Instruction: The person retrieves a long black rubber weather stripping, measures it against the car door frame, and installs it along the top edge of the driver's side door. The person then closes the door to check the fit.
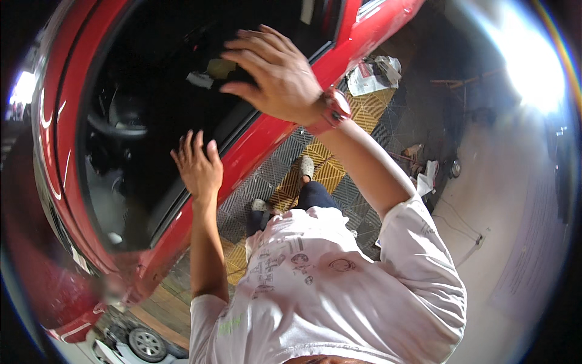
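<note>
Both my hands are at the dark side window [163, 79] of a red car [274, 128]. My left hand [200, 168] lies with its fingers spread over the lower edge of the glass. Farther up and to the right, my right hand [276, 79] is stretched flat over the pane, fingers apart and a little blurred. Neither hand holds anything that I can see. Whether the palms press on the glass or hover just above it, I cannot tell. A red wristwatch [333, 112] is on my right wrist. Pale patches [200, 79] show on the glass beside that hand.
Yellow and grey floor tiles [327, 159] lie under my feet, beside the car. A crumpled plastic bag [373, 76] and some white litter [428, 177] sit on the floor to the right, near a pale wall [503, 200]. Another car's wheel [147, 344] shows at the lower left.
</note>
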Demonstrator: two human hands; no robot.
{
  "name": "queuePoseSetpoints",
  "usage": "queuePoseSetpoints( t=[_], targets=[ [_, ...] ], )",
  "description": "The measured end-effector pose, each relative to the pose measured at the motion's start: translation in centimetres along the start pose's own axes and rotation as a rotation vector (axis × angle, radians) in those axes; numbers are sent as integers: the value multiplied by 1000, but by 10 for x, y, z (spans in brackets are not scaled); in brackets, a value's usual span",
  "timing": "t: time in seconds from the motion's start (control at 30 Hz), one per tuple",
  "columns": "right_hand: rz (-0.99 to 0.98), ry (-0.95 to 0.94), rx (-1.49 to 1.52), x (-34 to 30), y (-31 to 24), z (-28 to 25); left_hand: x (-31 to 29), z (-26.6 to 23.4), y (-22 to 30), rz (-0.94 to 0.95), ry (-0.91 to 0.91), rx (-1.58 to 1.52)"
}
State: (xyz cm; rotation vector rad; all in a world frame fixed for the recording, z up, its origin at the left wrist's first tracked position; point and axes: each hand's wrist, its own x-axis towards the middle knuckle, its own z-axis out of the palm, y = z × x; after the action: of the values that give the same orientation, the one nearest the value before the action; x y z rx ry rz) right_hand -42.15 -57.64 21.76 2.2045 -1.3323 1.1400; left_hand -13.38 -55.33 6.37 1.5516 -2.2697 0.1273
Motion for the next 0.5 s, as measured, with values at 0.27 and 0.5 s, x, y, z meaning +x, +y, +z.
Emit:
queuePoseSetpoints(
  t=[0.27, 0.5],
  targets=[
    [236, -243, -42, -86, 114, 85, 7, 5, 14, 7, -112, 57],
    [158, 75, 162, -5, 102, 63, 3, 11, 7, -27, -181, 96]
  ],
)
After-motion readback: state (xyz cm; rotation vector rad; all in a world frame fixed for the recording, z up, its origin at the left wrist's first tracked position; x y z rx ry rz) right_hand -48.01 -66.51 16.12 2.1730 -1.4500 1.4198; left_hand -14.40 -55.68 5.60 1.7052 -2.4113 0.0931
